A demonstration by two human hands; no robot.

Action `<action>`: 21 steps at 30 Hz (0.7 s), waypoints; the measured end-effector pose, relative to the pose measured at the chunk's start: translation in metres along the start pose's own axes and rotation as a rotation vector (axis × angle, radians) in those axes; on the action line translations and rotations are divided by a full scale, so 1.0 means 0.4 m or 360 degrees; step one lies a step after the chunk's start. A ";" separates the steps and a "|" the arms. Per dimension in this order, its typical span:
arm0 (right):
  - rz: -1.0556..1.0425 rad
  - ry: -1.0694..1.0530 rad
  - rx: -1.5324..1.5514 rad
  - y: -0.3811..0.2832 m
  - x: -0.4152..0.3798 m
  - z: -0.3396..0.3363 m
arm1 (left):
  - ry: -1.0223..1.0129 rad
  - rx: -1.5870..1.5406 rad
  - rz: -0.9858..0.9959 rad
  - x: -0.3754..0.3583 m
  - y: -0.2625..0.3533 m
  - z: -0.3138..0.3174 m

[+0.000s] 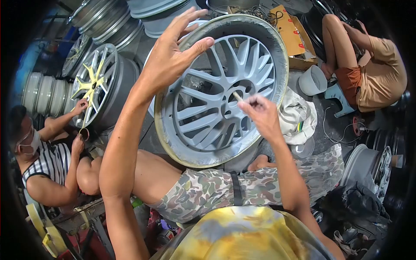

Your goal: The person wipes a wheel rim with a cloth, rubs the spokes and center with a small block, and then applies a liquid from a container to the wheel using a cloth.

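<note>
In front of me a large grey multi-spoke alloy wheel rim [212,108] stands tilted, its face turned up toward me. The lip is scuffed, with a yellowish outer edge. My left hand [177,50] is raised over the upper left of that lip, with thumb and fingers spread and nothing in it. Close to the wheel's hub, my right hand [261,113] pinches a short pale stick [238,96] between thumb and fingers. The stick's tip points at the hub's bolt holes, and the fingers are slightly blurred.
At left, a person in a striped top [54,162] works at a wheel with yellow-covered spokes [92,84]. Another person [381,73] sits at right near a white bucket [312,80]. A pale cloth [297,115] lies beside my wheel, and a cardboard box [288,37] lies behind it.
</note>
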State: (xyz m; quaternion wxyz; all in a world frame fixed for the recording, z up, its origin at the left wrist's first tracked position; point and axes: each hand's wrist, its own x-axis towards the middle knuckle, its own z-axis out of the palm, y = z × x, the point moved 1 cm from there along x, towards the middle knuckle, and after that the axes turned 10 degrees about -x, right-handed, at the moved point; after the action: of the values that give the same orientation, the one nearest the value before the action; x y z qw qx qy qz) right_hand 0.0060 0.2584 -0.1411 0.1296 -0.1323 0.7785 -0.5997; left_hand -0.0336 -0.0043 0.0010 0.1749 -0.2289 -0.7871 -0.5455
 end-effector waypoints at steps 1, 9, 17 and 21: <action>0.0179 0.0084 -0.0160 0.031 -0.023 0.004 | -0.0104 0.0078 -0.0145 0.002 -0.008 -0.005; -0.0267 0.0312 -0.0403 -0.017 -0.034 0.097 | -0.0236 0.0224 -0.0315 0.004 0.002 -0.001; 0.0113 -0.0172 -0.0200 0.013 -0.025 0.102 | -0.0227 0.0118 -0.0384 -0.003 0.007 0.003; 0.0307 -0.0401 0.0166 0.035 0.016 0.119 | -0.0219 0.0240 -0.0311 -0.008 0.011 0.002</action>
State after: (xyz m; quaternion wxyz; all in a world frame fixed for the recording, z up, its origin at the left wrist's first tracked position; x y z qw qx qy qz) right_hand 0.0163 0.2167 -0.1666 0.2899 -0.1241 0.7329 -0.6028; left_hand -0.0285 -0.0029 0.0025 0.0833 -0.1743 -0.8545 -0.4821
